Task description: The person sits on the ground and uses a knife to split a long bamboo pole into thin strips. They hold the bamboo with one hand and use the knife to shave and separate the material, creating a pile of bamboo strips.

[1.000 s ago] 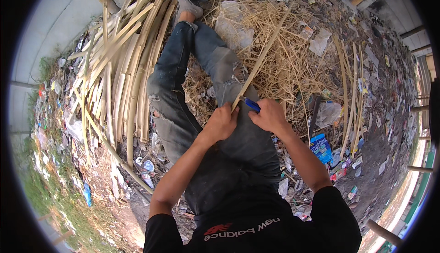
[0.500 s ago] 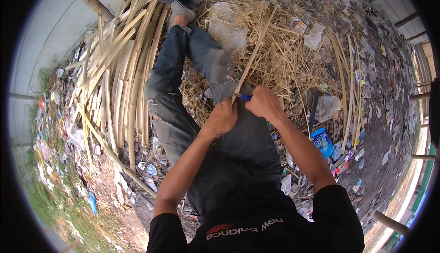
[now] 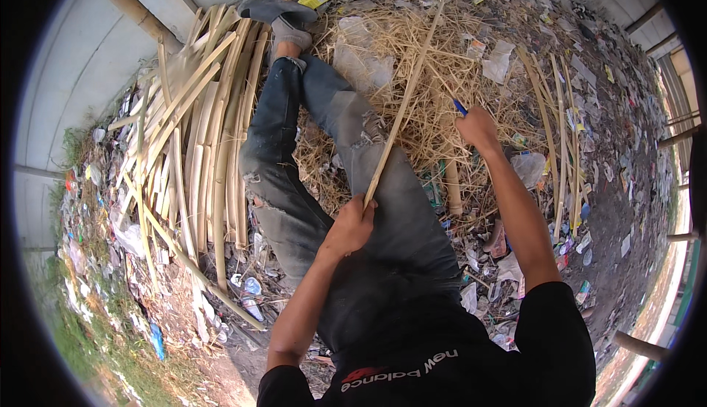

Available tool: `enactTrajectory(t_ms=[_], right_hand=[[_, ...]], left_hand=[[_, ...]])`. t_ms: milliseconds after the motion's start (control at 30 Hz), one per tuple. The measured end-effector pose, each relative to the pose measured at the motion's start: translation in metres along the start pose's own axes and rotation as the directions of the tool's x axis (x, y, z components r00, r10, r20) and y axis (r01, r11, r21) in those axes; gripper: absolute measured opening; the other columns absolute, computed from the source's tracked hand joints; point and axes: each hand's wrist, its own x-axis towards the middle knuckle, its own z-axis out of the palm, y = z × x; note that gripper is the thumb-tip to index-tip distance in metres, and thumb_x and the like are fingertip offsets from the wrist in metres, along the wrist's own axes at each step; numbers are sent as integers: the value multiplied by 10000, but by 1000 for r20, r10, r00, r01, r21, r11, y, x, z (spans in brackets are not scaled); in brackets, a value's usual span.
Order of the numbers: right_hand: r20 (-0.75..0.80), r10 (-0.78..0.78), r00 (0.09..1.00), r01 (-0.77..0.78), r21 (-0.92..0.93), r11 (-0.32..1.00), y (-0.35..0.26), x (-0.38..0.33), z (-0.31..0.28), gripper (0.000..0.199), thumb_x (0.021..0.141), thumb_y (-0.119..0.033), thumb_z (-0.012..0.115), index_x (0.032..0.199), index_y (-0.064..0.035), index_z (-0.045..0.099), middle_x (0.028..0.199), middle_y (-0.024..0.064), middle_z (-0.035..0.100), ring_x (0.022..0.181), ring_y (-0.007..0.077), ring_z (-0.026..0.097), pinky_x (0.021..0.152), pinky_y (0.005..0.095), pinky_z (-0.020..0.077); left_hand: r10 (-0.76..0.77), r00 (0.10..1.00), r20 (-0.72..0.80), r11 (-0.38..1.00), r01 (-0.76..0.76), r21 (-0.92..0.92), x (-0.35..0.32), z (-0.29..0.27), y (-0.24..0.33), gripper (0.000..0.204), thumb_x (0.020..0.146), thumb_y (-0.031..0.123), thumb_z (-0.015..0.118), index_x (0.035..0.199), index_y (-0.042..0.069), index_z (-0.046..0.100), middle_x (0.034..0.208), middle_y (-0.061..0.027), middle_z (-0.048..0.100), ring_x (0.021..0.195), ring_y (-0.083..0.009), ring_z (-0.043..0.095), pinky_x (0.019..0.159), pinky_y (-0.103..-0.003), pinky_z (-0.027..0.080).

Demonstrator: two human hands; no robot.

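My left hand (image 3: 350, 227) is closed around the near end of a long, pale bamboo strip (image 3: 401, 105). The strip slants away across my thigh, its far end over a heap of shavings (image 3: 456, 61). To the right, my right hand (image 3: 478, 128) grips a blue-handled knife (image 3: 460, 107), apart from the strip. Only a bit of the blue handle shows past my fingers; the blade is hard to make out against the shavings. My legs in torn, dark jeans (image 3: 283, 156) stretch out ahead.
A large pile of split bamboo strips (image 3: 210, 142) lies left of my legs. More strips (image 3: 560, 134) lie at the right. Behind my right arm stands a short bamboo piece (image 3: 453, 186). Litter covers the ground, and a pale wall (image 3: 66, 75) rises at the left.
My right hand has moved away from the strip, forward and to the right, with the knife. My left hand has drawn slightly nearer me, still holding the strip.
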Motion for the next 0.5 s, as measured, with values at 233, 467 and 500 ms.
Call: enactTrajectory(t_ms=[233, 467, 500], right_hand=[[105, -297, 949, 301, -29, 953, -66, -94, 5, 345, 765, -285, 708, 766, 60, 698, 740, 259, 698, 761, 433, 723, 734, 502, 583], [181, -405, 896, 408, 25, 913, -89, -117, 37, 279, 738, -205, 700, 779, 71, 707, 789, 287, 705, 800, 468, 717, 741, 515, 591], [203, -380, 902, 381, 33, 924, -93, -119, 34, 277, 739, -199, 701, 786, 73, 707, 792, 288, 705, 800, 471, 716, 742, 516, 591]], left_hand=[[88, 992, -89, 993, -81, 80, 43, 13, 6, 370, 1035, 273, 527, 1083, -79, 631, 975, -354, 671, 1024, -507, 662, 876, -528, 498], [31, 997, -70, 997, -26, 66, 47, 13, 12, 384, 1029, 295, 531, 1103, -69, 630, 1067, -365, 658, 1100, -511, 634, 923, -533, 484], [32, 996, -81, 997, -26, 78, 47, 14, 11, 385, 1028, 297, 532, 1101, -69, 629, 1060, -363, 660, 1096, -514, 633, 921, -534, 485]])
